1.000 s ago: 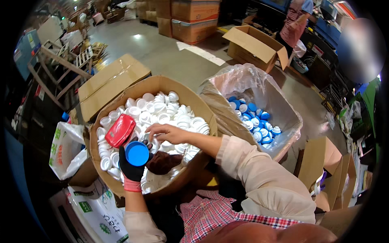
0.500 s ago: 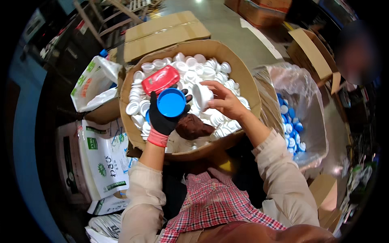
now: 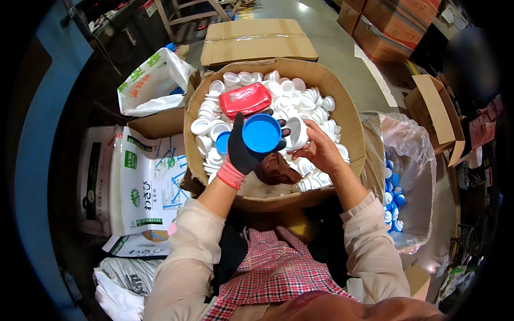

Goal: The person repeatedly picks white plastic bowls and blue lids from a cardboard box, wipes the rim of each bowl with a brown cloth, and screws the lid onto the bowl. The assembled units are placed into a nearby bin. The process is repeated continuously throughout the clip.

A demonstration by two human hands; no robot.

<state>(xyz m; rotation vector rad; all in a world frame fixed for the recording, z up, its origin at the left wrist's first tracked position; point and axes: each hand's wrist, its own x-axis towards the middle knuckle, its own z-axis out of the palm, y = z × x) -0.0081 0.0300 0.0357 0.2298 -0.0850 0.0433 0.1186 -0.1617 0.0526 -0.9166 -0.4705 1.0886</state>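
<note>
In a black glove with a pink cuff, my left hand (image 3: 241, 152) has its fingers curled round a round blue cap (image 3: 262, 134), its hollow side facing up. Just to the right, my bare right hand (image 3: 325, 151) pinches a white cup-shaped cap (image 3: 296, 135) between thumb and fingers. The white cap is tilted beside the blue one; whether they touch I cannot tell. Both hands are over a large cardboard box (image 3: 350, 123) full of white caps (image 3: 308, 101). A red pouch (image 3: 245, 100), a second blue cap (image 3: 223, 142) and a dark brown cloth-like piece (image 3: 278, 169) lie on the caps.
At right stands a bin lined with clear plastic (image 3: 412, 139), holding blue-and-white caps (image 3: 395, 192). A closed carton (image 3: 259, 40) is behind the box. A white plastic bag (image 3: 155, 83) and printed sacks (image 3: 152, 182) are at left. An open carton (image 3: 436, 109) and stacked boxes (image 3: 383, 40) are at far right.
The whole view has shifted, so the box sits further right in the picture. My right hand has brought the white cap slightly closer to the blue cap. Both hands keep their holds.
</note>
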